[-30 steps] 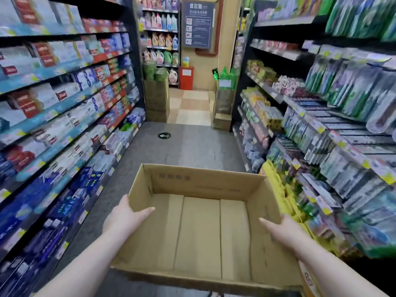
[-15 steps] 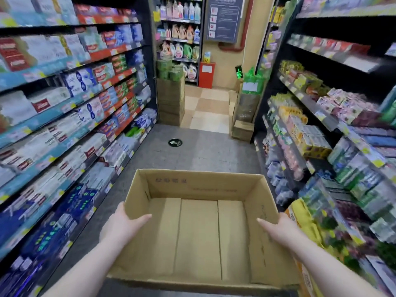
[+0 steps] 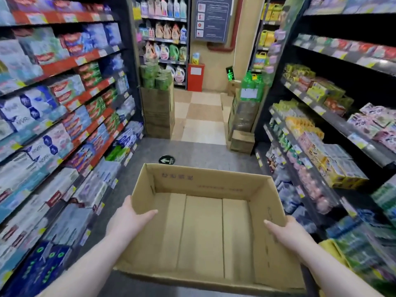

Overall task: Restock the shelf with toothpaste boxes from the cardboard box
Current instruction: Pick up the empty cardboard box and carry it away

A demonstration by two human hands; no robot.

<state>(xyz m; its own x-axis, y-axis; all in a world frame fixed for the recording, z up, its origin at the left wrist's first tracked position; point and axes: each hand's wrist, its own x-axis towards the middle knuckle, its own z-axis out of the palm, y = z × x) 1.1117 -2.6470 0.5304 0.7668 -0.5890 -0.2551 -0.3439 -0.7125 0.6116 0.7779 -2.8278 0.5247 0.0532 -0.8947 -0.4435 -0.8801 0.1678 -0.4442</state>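
Box [image 3: 214, 183] held low and centre in the aisle, open top up, bare bottom flaps showing. Left hand [image 3: 126, 219] grips the left wall: thumb lies inside, fingers outside and hidden, so spread cannot be told. Right hand [image 3: 287, 232] grips the right wall the same way, thumb inside, fingers hidden behind it. Toothpaste boxes [image 3: 68, 91] fill the left shelf [image 3: 64, 63], apart from the box. Right shelf [image 3: 321, 116] carries mixed packs. Arrow sticker [image 3: 166, 160] on the floor just beyond the far wall.
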